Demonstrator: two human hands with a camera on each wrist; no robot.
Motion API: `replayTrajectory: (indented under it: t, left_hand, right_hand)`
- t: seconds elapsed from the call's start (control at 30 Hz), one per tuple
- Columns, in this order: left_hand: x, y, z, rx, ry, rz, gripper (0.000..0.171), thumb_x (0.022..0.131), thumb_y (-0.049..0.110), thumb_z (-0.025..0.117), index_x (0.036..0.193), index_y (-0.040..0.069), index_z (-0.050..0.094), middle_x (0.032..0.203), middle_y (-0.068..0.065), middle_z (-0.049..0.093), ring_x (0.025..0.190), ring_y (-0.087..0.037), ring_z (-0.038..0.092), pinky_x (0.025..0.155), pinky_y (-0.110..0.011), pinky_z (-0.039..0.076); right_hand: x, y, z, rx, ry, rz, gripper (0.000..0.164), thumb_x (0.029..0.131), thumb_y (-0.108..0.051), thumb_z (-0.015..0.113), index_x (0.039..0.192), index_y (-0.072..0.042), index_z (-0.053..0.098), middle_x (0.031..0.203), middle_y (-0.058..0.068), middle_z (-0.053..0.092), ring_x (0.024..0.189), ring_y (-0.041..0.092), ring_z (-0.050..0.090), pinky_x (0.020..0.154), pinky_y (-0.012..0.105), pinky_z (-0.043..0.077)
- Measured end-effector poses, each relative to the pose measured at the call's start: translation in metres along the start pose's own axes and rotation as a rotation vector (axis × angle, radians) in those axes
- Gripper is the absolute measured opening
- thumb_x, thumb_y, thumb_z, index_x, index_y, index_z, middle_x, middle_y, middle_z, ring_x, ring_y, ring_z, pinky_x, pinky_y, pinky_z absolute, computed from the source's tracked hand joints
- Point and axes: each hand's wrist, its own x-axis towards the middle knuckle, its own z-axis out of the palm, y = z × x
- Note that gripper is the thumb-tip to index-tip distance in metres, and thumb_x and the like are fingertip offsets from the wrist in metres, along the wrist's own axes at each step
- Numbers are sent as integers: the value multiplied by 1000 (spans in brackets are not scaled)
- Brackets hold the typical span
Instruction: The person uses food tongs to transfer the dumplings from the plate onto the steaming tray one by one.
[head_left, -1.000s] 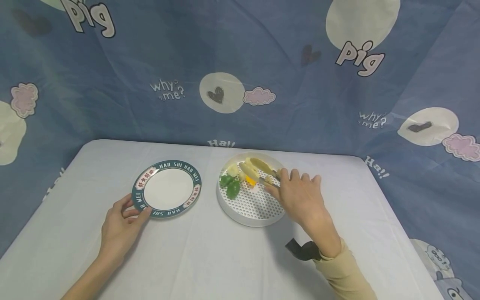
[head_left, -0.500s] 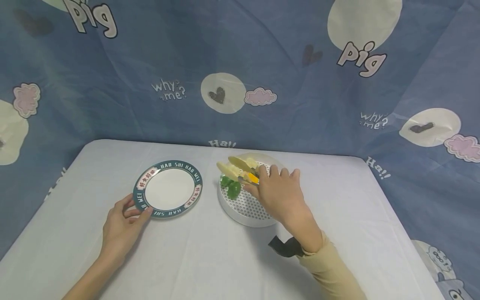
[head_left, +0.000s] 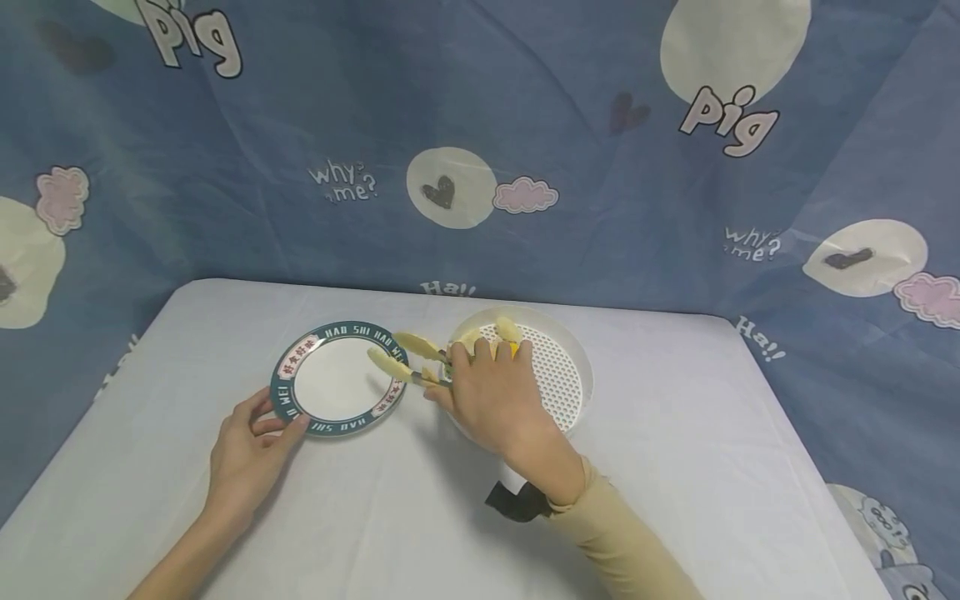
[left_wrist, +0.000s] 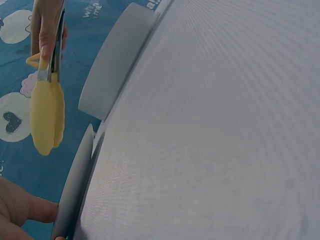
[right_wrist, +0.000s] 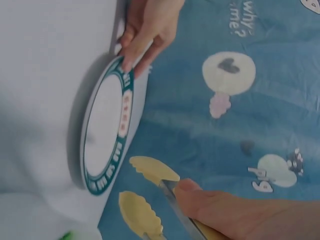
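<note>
My left hand point(head_left: 247, 458) pinches the near-left rim of a round plate point(head_left: 337, 379), white with a green lettered border. In the right wrist view nothing shows on that plate point(right_wrist: 102, 130). My right hand point(head_left: 495, 400) holds a pair of tongs with yellow scalloped heads point(head_left: 390, 365). Spread apart in the right wrist view, the tong heads point(right_wrist: 140, 215) have nothing visible between them. They hang above the plate's right edge. Below the right hand stands a round white perforated tray point(head_left: 558, 375) with pale yellow and orange pieces point(head_left: 507, 329), partly hidden by the hand.
A white cloth covers the table point(head_left: 675, 433). Behind it hangs a blue printed curtain point(head_left: 570, 250). A black strap point(head_left: 517, 502) dangles at the right wrist. The tray's side wall point(left_wrist: 117, 60) rises higher than the plate in the left wrist view.
My right hand has moved left with the tongs, from over the tray to the plate's right side. It now covers the green pieces in the tray. The left hand keeps its hold.
</note>
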Motion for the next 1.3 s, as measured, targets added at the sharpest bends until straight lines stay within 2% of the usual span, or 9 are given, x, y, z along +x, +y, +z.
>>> replayTrajectory:
  t: [0.3, 0.43, 0.53, 0.67, 0.9, 1.1, 1.3]
  left_hand:
    - [0, 0, -1, 2, -1, -9, 86, 105, 32, 69, 169, -2, 24, 156, -30, 46, 125, -41, 63, 70, -7, 42]
    - [0, 0, -2, -1, -7, -13, 86, 105, 33, 69, 169, -2, 23, 157, -30, 46, 126, -40, 63, 71, -6, 42]
    - [0, -1, -2, 0, -10, -12, 86, 105, 34, 69, 169, -2, 23, 157, -29, 46, 125, -40, 63, 72, -7, 42]
    - [0, -1, -2, 1, -15, -9, 86, 105, 35, 68, 169, -2, 23, 157, -29, 46, 126, -39, 62, 73, -7, 41]
    - [-1, 0, 0, 1, 12, 19, 85, 105, 32, 69, 167, -5, 24, 153, -30, 48, 122, -41, 65, 70, -6, 41]
    - [-2, 1, 1, 4, 15, 35, 84, 105, 30, 69, 167, -6, 25, 151, -32, 49, 120, -41, 66, 69, -8, 43]
    - [-1, 1, 0, -4, 9, 15, 84, 105, 31, 69, 168, -3, 26, 154, -30, 48, 121, -39, 65, 70, -7, 43]
  right_hand:
    - [7, -20, 5, -34, -53, -22, 57, 106, -68, 50, 121, -14, 60, 108, 9, 70, 102, 35, 67, 103, 56, 48]
    - [9, -27, 6, -51, -85, -46, 57, 108, -66, 48, 125, -12, 60, 114, 9, 71, 113, 35, 67, 114, 58, 47]
    - [10, -32, 7, -49, -93, -53, 59, 109, -66, 44, 126, -11, 60, 113, 8, 69, 118, 35, 67, 116, 58, 46]
    - [11, -37, 9, -48, -82, -59, 60, 109, -67, 42, 119, -11, 61, 104, 6, 64, 114, 32, 65, 109, 53, 47]
    - [9, -46, 20, -109, -66, -58, 61, 107, -70, 42, 114, -13, 61, 101, 4, 63, 110, 29, 63, 106, 49, 46]
    - [0, -50, 31, -160, -30, -53, 55, 106, -66, 49, 109, -13, 64, 89, 0, 58, 88, 22, 56, 86, 37, 39]
    - [-9, -56, 42, -214, -23, -67, 56, 105, -66, 50, 106, -12, 66, 85, -1, 56, 79, 17, 51, 79, 32, 40]
